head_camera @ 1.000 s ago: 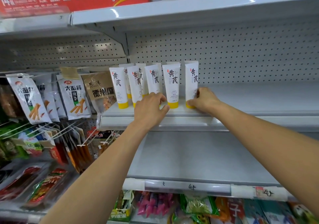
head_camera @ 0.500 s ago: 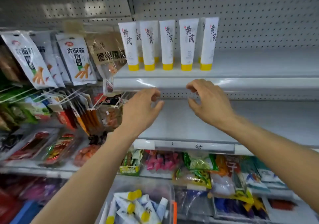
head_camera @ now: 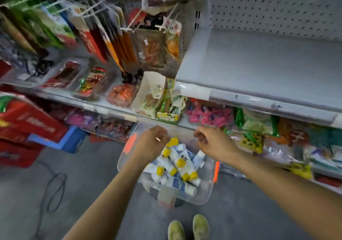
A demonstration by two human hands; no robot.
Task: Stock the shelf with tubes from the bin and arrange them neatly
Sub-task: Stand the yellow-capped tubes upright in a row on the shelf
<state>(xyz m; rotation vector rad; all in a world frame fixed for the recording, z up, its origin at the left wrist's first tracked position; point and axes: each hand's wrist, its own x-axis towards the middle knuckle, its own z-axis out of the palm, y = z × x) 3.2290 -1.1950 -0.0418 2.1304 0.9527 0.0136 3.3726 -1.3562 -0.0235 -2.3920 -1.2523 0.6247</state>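
A clear plastic bin (head_camera: 205, 189) with orange handles stands on the floor below me, holding several white tubes (head_camera: 177, 161) with yellow caps in a loose heap. My left hand (head_camera: 149, 143) hovers over the bin's left side with its fingers loosely curled and nothing in them. My right hand (head_camera: 212, 141) hangs over the bin's far right part, fingers apart and also empty. A bare grey shelf (head_camera: 259, 64) fills the upper right. The shelf with the standing tubes is out of view above.
Hanging snack packets (head_camera: 111, 42) and trays of packaged food (head_camera: 88, 84) crowd the left. A carton of snacks (head_camera: 159, 99) sits at the shelf edge above the bin. Red boxes (head_camera: 24, 125) and a black cable (head_camera: 55, 191) lie on the grey floor. My shoes (head_camera: 188, 227) stand behind the bin.
My view has tilted down from the stocked shelf to the bin. Both hands let go of the standing tubes and dropped down to just above the bin.
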